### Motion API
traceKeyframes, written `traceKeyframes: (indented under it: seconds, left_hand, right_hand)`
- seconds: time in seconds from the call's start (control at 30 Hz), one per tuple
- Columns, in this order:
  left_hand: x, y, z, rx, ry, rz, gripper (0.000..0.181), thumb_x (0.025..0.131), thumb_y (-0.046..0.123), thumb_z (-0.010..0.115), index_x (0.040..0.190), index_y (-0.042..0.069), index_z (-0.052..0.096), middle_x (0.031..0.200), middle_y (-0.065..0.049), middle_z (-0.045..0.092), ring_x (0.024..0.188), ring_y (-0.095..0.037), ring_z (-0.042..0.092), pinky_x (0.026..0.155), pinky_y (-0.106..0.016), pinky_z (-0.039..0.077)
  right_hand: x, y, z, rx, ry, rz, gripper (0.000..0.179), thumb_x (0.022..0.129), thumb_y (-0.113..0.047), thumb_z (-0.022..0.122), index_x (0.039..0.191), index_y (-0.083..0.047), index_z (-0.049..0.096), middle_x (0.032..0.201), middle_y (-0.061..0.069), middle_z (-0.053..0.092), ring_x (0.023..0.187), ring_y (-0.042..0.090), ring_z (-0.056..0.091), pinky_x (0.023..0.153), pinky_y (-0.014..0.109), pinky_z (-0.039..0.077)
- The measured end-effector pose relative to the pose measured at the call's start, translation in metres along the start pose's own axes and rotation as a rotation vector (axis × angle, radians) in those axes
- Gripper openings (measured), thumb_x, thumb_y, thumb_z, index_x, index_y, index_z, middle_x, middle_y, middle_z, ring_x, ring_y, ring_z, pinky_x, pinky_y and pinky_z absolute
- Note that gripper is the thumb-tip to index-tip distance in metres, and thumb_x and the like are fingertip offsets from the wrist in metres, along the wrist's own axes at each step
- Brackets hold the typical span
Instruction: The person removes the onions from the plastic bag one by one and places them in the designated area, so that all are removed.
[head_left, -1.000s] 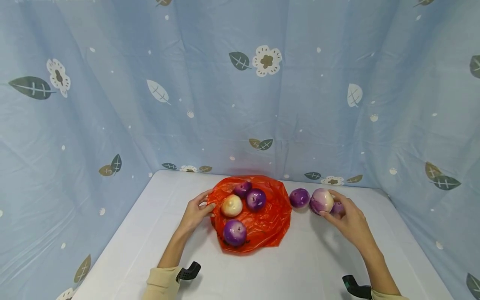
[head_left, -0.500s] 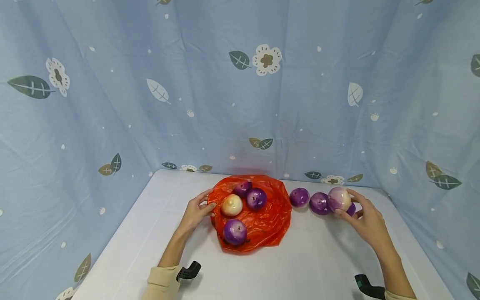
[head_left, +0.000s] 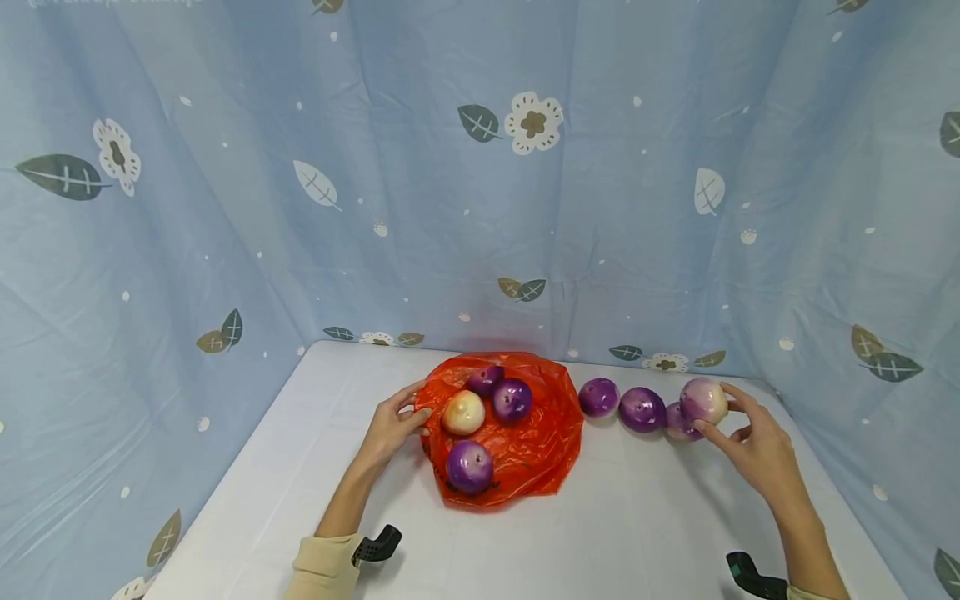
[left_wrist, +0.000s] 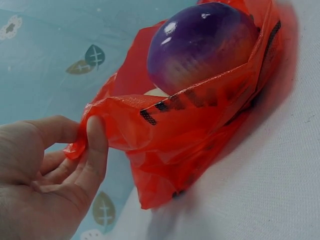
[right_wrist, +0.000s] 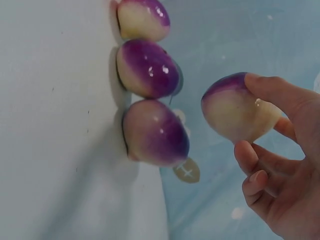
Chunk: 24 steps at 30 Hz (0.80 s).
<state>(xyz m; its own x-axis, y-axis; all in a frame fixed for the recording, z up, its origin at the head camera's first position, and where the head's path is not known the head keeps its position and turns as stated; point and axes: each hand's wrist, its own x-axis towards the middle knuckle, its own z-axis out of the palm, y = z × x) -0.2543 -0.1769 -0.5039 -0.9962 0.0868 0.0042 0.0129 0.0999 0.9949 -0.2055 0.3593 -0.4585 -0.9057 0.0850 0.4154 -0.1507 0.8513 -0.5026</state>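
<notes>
My left hand [head_left: 390,427] pinches the rim of a red plastic bag [head_left: 536,454] between thumb and fingers. Several glossy purple-and-white onions lie in the bag's wide mouth, among them a pale one [head_left: 463,412] and a purple one [head_left: 470,467] near the front. Up close in the left wrist view, a purple onion [left_wrist: 200,45] shows above the bag's rim. My right hand [head_left: 765,450] holds another onion [right_wrist: 235,110] by thumb and fingertips, raised above the table. In the head view this held onion partly covers the rightmost onion [head_left: 677,425] of a row.
Right of the bag, the row also includes a purple onion [head_left: 598,397] close to the bag and a darker one [head_left: 642,410] in the middle. A white table [head_left: 555,550] bears everything. Blue patterned curtain [head_left: 420,208] encloses the back and sides.
My right hand has moved to the right with its onion, along the row, uncovering the middle onion and then part of the rightmost one. The left hand and bag stay in place.
</notes>
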Motion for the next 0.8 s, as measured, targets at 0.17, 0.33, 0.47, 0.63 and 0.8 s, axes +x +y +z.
traceKeyframes:
  seconds: [0.17,0.33,0.47,0.63,0.8]
  left_hand:
    - [0.000,0.000,0.000,0.000,-0.003,-0.002,0.055,0.093,0.007,0.065,0.144,0.010,0.048,0.133,-0.025,0.056,0.083,-0.017,0.071,0.081,-0.052,0.059]
    - [0.000,0.000,0.000,0.005,0.003,-0.006,0.054,0.093,0.007,0.065,0.144,0.011,0.048,0.131,-0.024,0.056,0.082,-0.016,0.071,0.081,-0.052,0.059]
    - [0.001,-0.001,0.000,0.009,0.009,-0.009,0.054,0.093,0.006,0.065,0.144,0.010,0.049,0.129,-0.024,0.056,0.080,-0.015,0.070,0.081,-0.052,0.058]
    - [0.001,-0.002,0.001,-0.004,0.010,0.003,0.054,0.092,0.004,0.064,0.144,0.009,0.049,0.127,-0.025,0.056,0.078,-0.012,0.069,0.079,-0.052,0.059]
    - [0.002,-0.002,0.001,-0.005,0.008,0.007,0.054,0.093,0.004,0.064,0.144,0.010,0.049,0.126,-0.025,0.056,0.077,-0.010,0.069,0.078,-0.051,0.059]
  right_hand:
    - [-0.001,0.011,-0.001,-0.010,0.013,0.012,0.073,0.082,-0.030,0.080,0.144,-0.011,0.046,0.116,0.029,0.062,0.056,-0.005,0.046,0.049,0.019,0.039]
    - [-0.003,0.019,-0.001,-0.025,0.025,0.029,0.073,0.082,-0.031,0.080,0.143,-0.010,0.047,0.115,0.029,0.062,0.056,-0.005,0.046,0.050,0.019,0.039]
    - [-0.004,0.026,-0.001,-0.038,0.045,0.049,0.072,0.082,-0.032,0.080,0.142,-0.010,0.047,0.115,0.029,0.062,0.057,-0.008,0.044,0.051,0.018,0.039]
    - [-0.004,0.035,0.000,-0.047,0.076,0.091,0.072,0.083,-0.033,0.079,0.142,-0.008,0.048,0.116,0.029,0.061,0.057,-0.010,0.042,0.049,0.016,0.040]
    - [-0.006,0.043,0.001,-0.037,0.080,0.139,0.075,0.083,-0.035,0.078,0.144,-0.006,0.045,0.119,0.030,0.059,0.058,-0.012,0.041,0.047,0.016,0.042]
